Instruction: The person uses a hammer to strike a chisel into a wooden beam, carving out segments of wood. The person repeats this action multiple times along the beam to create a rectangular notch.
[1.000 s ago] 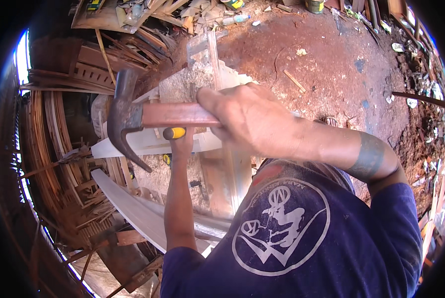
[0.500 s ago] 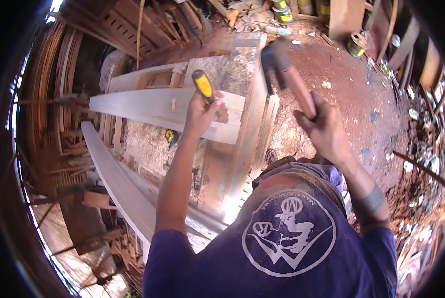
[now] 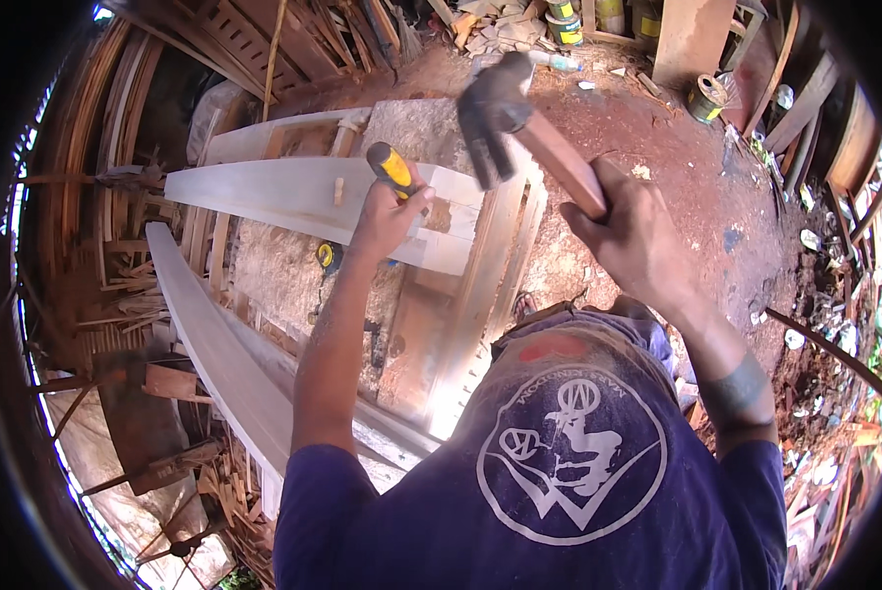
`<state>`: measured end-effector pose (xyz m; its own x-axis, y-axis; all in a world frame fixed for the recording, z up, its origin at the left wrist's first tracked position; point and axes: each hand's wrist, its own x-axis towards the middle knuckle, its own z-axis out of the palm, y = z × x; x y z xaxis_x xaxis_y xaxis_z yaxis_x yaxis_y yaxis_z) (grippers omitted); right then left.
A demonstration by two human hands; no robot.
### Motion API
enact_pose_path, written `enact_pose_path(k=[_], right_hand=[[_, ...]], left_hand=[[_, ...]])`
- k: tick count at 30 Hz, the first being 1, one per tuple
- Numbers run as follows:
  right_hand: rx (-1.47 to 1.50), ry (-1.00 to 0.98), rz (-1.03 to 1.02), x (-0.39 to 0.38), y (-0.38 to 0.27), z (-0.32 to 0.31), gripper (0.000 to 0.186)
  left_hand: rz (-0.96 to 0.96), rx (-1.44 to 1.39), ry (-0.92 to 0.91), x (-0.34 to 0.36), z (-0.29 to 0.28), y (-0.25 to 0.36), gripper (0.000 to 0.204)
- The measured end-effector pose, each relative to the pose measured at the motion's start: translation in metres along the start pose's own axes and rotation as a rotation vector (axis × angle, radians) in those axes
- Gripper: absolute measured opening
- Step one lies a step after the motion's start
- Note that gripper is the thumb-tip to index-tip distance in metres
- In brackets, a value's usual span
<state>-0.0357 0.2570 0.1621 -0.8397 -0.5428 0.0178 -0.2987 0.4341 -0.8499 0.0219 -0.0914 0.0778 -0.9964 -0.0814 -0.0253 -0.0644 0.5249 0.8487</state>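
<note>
My left hand (image 3: 382, 224) is closed around a chisel (image 3: 393, 165) with a yellow and black handle, its butt tilted up and to the left. Its blade is hidden by my fingers. The hand rests over a long pale board (image 3: 264, 189), beside a brown patch (image 3: 443, 214) near the board's right end. My right hand (image 3: 639, 231) grips the wooden handle of a claw hammer (image 3: 562, 160). The dark hammer head is raised, up and to the right of the chisel, and is slightly blurred. A small wood block (image 3: 338, 191) is on the board.
A yellow and black tape measure (image 3: 329, 258) lies just below the board on the dusty work surface. Another long curved board (image 3: 200, 324) runs along the left. Stacked planks (image 3: 136, 128) stand at far left. Cans (image 3: 706, 98) and scrap wood line the back.
The hammer has swung left in my right hand, bringing its head nearer the chisel. The chisel handle leans further left, and the whole view has shifted slightly.
</note>
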Motion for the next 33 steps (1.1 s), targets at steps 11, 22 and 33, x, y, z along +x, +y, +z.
enact_pose_path(k=[11,22,33], right_hand=[[-0.104,0.113,-0.378,0.015,-0.036,0.010,0.024],[-0.073,0.126,-0.503,0.015,-0.051,-0.008,0.027],[-0.225,0.097,-0.528,0.027,-0.062,-0.004,0.024]], left_hand=[[-0.071,0.191,0.025,-0.015,0.016,0.009,0.018],[-0.164,0.045,0.087,-0.022,0.006,0.005,0.012],[-0.112,-0.024,0.068,-0.027,0.001,-0.007,0.018]])
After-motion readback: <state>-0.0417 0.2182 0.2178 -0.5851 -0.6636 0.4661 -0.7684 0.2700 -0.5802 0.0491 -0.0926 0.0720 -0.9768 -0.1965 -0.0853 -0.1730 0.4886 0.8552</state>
